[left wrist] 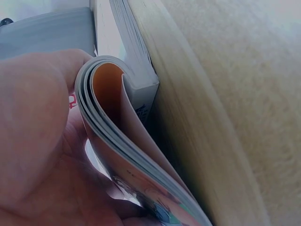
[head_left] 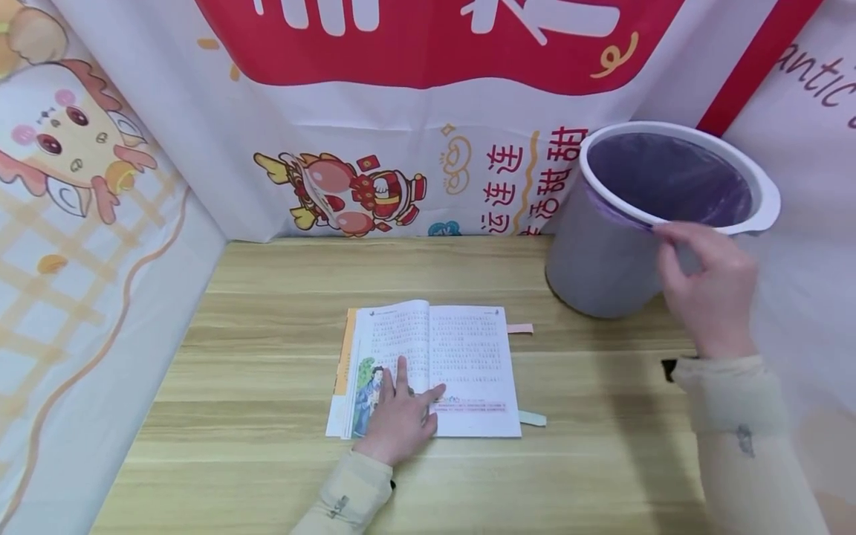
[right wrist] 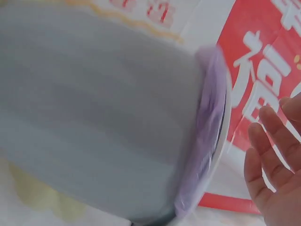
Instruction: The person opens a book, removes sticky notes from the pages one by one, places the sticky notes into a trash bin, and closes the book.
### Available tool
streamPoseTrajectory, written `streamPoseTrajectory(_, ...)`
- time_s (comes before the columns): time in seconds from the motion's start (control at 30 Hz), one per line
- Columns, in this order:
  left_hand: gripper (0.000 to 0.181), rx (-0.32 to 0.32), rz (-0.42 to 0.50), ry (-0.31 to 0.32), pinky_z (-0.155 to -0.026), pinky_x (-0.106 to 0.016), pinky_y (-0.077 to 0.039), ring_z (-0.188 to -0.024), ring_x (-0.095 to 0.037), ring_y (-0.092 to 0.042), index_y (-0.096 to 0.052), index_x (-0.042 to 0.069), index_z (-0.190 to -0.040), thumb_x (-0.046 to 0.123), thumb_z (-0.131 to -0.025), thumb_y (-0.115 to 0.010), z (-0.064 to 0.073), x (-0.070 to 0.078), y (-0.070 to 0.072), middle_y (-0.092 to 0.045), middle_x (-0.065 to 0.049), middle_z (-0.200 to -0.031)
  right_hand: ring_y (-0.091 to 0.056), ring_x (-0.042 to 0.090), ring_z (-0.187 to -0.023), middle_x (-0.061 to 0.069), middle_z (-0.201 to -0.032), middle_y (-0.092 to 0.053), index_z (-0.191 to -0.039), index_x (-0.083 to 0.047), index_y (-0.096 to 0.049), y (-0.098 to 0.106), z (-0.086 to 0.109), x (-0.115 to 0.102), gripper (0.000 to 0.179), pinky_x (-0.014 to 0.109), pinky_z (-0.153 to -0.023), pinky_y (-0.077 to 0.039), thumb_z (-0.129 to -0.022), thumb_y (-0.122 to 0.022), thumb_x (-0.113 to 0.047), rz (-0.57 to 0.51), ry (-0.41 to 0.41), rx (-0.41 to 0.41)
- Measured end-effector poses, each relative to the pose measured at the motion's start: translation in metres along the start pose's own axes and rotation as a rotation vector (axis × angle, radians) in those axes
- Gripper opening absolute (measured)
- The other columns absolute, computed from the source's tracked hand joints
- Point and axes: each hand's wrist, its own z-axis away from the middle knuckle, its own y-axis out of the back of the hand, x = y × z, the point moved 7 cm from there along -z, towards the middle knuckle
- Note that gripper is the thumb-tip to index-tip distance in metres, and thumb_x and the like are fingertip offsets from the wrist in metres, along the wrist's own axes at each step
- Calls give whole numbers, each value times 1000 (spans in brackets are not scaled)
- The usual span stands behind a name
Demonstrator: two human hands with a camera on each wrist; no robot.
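An open book (head_left: 471,349) lies on the wooden table, showing printed text and a picture of a robed figure on its left page. My left hand (head_left: 400,420) rests on it near the spine with fingers spread, pressing the pages down. In the left wrist view the left-hand pages (left wrist: 101,117) bow up in a curl beside the thumb. My right hand (head_left: 718,286) is at the front rim of a grey trash bin (head_left: 595,256). In the right wrist view its fingers (right wrist: 275,162) are loosely extended beside the rim, with nothing seen between them.
A purple bag liner (right wrist: 209,117) is folded over the bin's white rim. Pink (head_left: 520,328) and pale green (head_left: 533,419) tabs stick out from the book's right edge. Printed cloth (head_left: 401,111) hangs behind the table (head_left: 281,334) and along both sides.
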Motion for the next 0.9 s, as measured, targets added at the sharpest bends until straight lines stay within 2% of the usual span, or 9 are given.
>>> streamPoseTrajectory(0.1, 45, 4, -8, -5, -103, -72, -29, -138, -63, -6, -54, 40, -141, 44, -97, -57, -1, -1, -1, 1, -29, -160, -66, 11, -96, 14, -100, -74, -100, -1, -77, -8, 32, -10, 19, 14, -92, -45, -88, -63, 0, -65, -3, -37)
streamPoseTrajectory(0.27, 45, -1, -10, -16, -100, -71, -34, -138, -62, -5, -51, 40, -143, 47, -99, -54, -1, -3, -3, 2, -29, -160, -67, 24, -79, 15, -97, -74, -101, 1, -75, -35, 96, -26, 24, 8, -81, -47, -81, -66, 12, -114, -49, -173)
streamPoseTrajectory(0.33, 47, -17, -11, -15, -98, -69, -38, -140, -60, -4, -45, 41, -148, 48, -101, -48, -1, -5, -4, 3, -28, -161, -66, 23, -74, 14, -93, -74, -101, 1, -75, -49, 123, -30, 24, 8, -70, -49, -81, -68, 12, -117, -103, -254)
streamPoseTrajectory(0.4, 49, -24, -15, -16, -97, -68, -40, -141, -58, -5, -37, 38, -152, 46, -104, -41, -1, -8, -3, 3, -27, -161, -66, 21, -71, 13, -92, -74, -101, 1, -74, -63, 150, -34, 23, 14, -63, -52, -82, -68, 11, -125, -158, -342)
streamPoseTrajectory(0.5, 54, -30, -18, -24, -105, -63, -36, -142, -54, -8, -24, 29, -158, 42, -107, -36, 0, -11, 1, -1, -28, -160, -65, 17, -66, 11, -87, -74, -102, 0, -75, -81, 187, -38, 21, 23, -55, -54, -84, -68, 7, -108, -266, -462)
streamPoseTrajectory(0.63, 62, -36, 19, -17, -116, -56, -22, -145, -50, -8, -17, 18, -160, 42, -106, -38, 1, -14, 7, -3, -30, -160, -62, 11, -64, 8, -84, -74, -105, -1, -75, -99, 227, -40, 19, 25, -55, -54, -87, -69, 0, -94, -462, -604)
streamPoseTrajectory(0.73, 65, -41, 55, 2, -116, -55, -21, -146, -46, -6, -15, 18, -160, 45, -105, -40, 2, -16, 8, -2, -28, -160, -65, 13, -72, 9, -92, -74, -110, -2, -74, -108, 250, -45, 22, 30, -65, -57, -89, -68, -5, -93, -591, -702)
streamPoseTrajectory(0.9, 66, -44, 80, 12, -115, -57, -24, -147, -45, -6, -16, 19, -160, 46, -105, -41, 3, -15, 9, -2, -27, -161, -69, 27, -97, 14, -112, -72, -118, -4, -71, -121, 269, -60, 29, 48, -87, -55, -90, -67, -9, -63, -626, -803)
